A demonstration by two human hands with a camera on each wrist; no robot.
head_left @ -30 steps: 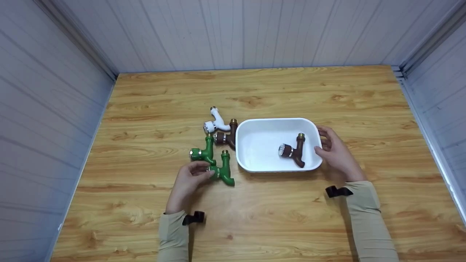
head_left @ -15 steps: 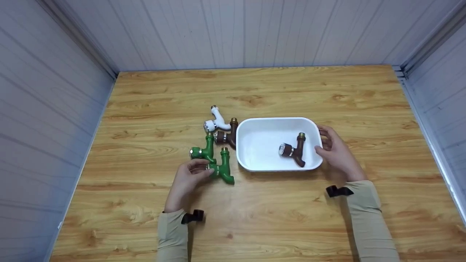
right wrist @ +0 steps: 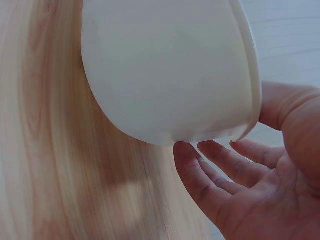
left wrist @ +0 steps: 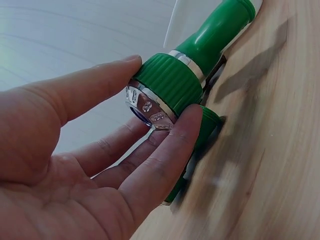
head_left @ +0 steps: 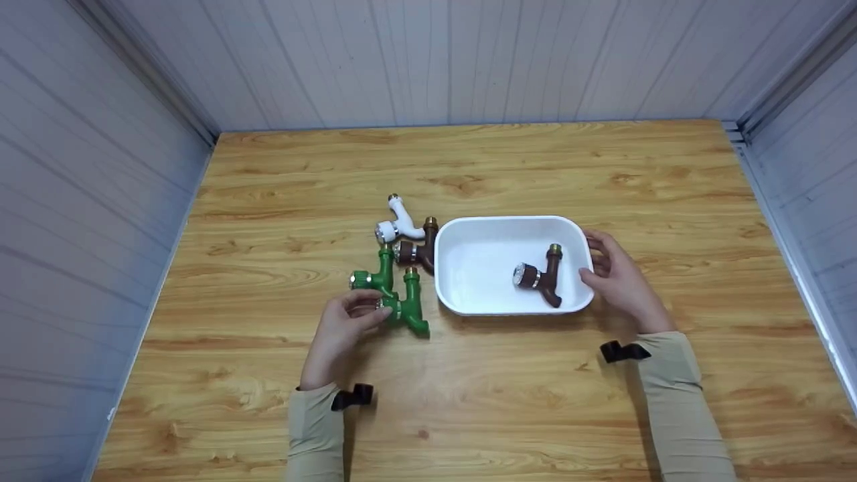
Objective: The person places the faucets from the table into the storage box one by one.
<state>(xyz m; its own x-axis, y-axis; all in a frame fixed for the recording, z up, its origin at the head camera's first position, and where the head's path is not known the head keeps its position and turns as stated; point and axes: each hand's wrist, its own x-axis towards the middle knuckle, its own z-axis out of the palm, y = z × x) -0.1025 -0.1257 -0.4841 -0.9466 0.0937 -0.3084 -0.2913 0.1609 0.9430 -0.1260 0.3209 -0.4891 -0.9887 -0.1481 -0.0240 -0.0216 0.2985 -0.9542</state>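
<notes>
My left hand [head_left: 343,328] pinches a green tap [head_left: 412,301] by its ribbed knob between thumb and fingers. In the left wrist view this tap [left wrist: 170,80] looks raised off the table, with a shadow beside it. Just behind it lies a second green tap [head_left: 383,271]. My right hand [head_left: 619,281] grips the right end of a white plastic basin [head_left: 512,219], thumb over the rim and fingers against the outer wall, as the right wrist view of the basin [right wrist: 170,70] shows. Inside the basin, toward its right side, lies a brown tap [head_left: 550,278].
A white tap [head_left: 405,221] and another brown tap [head_left: 428,244] lie left of the basin, the brown one close against its wall. Pale panel walls [head_left: 428,67] enclose the wooden table [head_left: 509,402] at the back and both sides.
My left hand has shifted slightly away from me, carrying the green tap with it. The right hand and the basin have stayed nearly still.
</notes>
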